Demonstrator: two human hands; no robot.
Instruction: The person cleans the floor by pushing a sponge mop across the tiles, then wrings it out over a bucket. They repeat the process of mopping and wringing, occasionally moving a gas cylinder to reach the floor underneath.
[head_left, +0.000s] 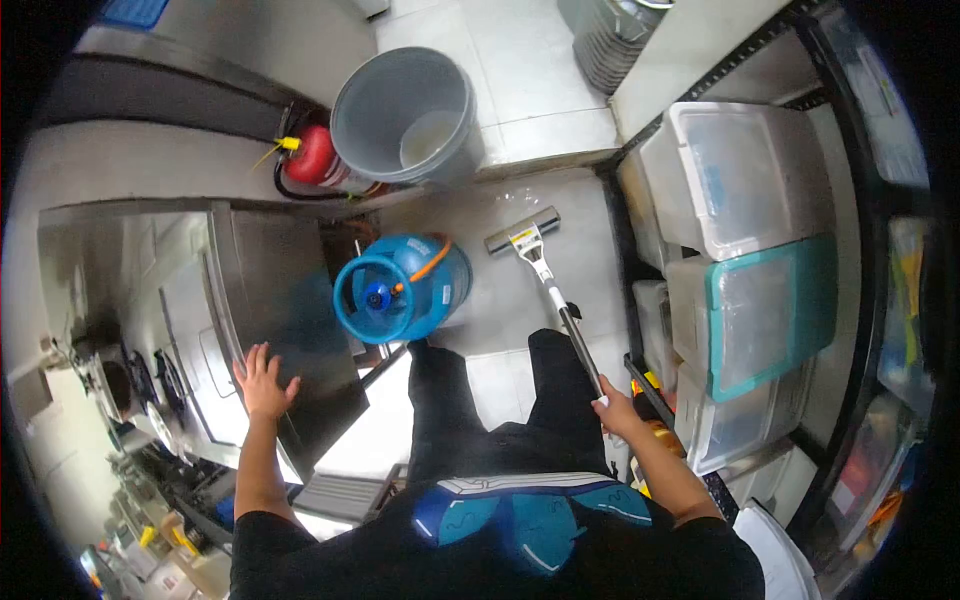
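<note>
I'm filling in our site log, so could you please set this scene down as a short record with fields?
Left hand: open, fingers spread, at the edge of the steel counter; contact unclear
Right hand: closed around the handle of the mop
Mop position: head down at the floor, ahead of the person
Gas cylinder: blue, between counter and mop
Bucket: grey, beside the red fire extinguisher
Plastic boxes: stacked at the right
</note>
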